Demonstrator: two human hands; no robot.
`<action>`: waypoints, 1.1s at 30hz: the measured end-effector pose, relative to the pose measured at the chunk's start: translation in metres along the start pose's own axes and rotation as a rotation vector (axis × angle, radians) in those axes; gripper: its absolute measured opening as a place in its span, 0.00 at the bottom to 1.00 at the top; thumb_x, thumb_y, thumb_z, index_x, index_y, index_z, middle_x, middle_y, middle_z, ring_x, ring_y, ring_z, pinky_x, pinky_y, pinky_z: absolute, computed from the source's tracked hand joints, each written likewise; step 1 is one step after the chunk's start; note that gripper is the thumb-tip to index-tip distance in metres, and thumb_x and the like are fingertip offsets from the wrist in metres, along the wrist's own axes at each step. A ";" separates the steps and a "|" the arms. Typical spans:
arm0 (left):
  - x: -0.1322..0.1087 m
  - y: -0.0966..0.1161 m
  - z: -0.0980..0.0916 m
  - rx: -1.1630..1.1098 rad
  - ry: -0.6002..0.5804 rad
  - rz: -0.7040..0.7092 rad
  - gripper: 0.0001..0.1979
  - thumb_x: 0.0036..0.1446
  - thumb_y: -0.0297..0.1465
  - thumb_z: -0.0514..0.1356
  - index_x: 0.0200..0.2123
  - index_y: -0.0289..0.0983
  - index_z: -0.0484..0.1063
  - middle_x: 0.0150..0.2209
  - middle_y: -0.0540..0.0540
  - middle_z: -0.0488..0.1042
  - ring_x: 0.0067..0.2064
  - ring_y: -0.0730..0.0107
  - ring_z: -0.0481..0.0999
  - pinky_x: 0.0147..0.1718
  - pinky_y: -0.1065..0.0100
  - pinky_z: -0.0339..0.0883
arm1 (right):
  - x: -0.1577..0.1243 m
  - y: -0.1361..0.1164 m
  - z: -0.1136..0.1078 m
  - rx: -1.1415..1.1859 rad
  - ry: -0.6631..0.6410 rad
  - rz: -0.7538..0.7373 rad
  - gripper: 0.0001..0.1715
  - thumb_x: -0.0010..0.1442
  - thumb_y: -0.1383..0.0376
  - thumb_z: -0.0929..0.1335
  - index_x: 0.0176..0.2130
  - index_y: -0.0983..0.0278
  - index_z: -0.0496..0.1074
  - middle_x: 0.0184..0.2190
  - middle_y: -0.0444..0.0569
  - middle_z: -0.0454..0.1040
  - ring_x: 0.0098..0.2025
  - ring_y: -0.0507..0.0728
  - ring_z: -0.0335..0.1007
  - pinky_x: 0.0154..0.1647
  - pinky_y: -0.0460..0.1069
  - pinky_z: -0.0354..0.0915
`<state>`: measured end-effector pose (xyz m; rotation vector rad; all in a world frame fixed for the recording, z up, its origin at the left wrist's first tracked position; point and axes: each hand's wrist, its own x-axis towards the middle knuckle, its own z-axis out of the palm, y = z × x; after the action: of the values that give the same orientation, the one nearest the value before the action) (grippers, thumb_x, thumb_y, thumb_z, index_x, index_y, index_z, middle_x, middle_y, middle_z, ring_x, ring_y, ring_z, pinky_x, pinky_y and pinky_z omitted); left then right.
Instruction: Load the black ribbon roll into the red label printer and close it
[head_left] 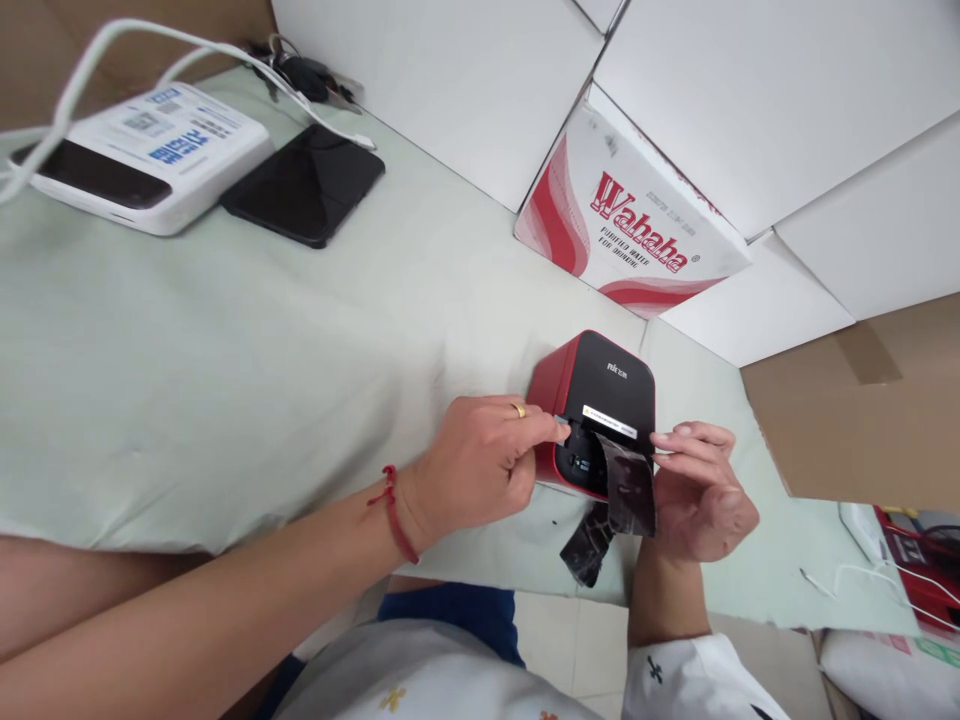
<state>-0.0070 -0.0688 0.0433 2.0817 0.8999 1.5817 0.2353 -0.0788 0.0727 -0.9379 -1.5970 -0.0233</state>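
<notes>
A small red-and-black machine [611, 380] with a black lid and a white label stands near the table's front edge. A dark, glossy strip [630, 490] hangs from its front opening, and a crumpled dark piece [589, 545] lies just below. My left hand [480, 460] rests its index fingertip on a grey part at the machine's front left corner. Its other fingers are curled in, with nothing visible in them. Beside the machine's right side, my right hand [701, 490] has its fingers apart, fingertips at the casing near the strip.
Behind the machine, a white-and-red Wahaha carton [630, 215] leans among white boxes [465, 90]. A black phone [307, 185], a white device [142, 155] with a cable and keys [304, 75] occupy the far left. On the right are a brown cardboard box [862, 410] and a white cable [855, 570].
</notes>
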 end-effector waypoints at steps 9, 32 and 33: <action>-0.005 -0.010 0.002 -0.052 -0.038 0.009 0.22 0.51 0.17 0.53 0.44 0.39 0.79 0.30 0.52 0.84 0.26 0.73 0.80 0.28 0.73 0.73 | 0.028 -0.010 -0.006 -0.053 -0.007 -0.062 0.23 0.73 0.64 0.64 0.33 0.54 0.85 0.29 0.47 0.84 0.36 0.63 0.75 0.45 0.64 0.66; -0.014 -0.006 0.001 0.121 -0.151 0.082 0.24 0.60 0.20 0.51 0.58 0.37 0.68 0.31 0.52 0.76 0.29 0.69 0.75 0.32 0.68 0.68 | 0.108 -0.023 -0.015 -0.484 -1.110 0.248 0.23 0.68 0.57 0.69 0.60 0.57 0.77 0.26 0.41 0.76 0.25 0.54 0.67 0.30 0.50 0.64; -0.014 -0.006 0.001 0.123 -0.155 0.078 0.24 0.60 0.20 0.51 0.58 0.36 0.68 0.31 0.52 0.77 0.30 0.68 0.76 0.32 0.67 0.69 | 0.112 -0.027 -0.031 -0.499 -1.082 0.282 0.25 0.70 0.54 0.68 0.61 0.57 0.76 0.24 0.40 0.72 0.24 0.54 0.64 0.29 0.49 0.64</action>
<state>-0.0098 -0.0740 0.0290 2.3147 0.8915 1.4109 0.2510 -0.0511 0.1876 -1.7316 -2.4792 0.3520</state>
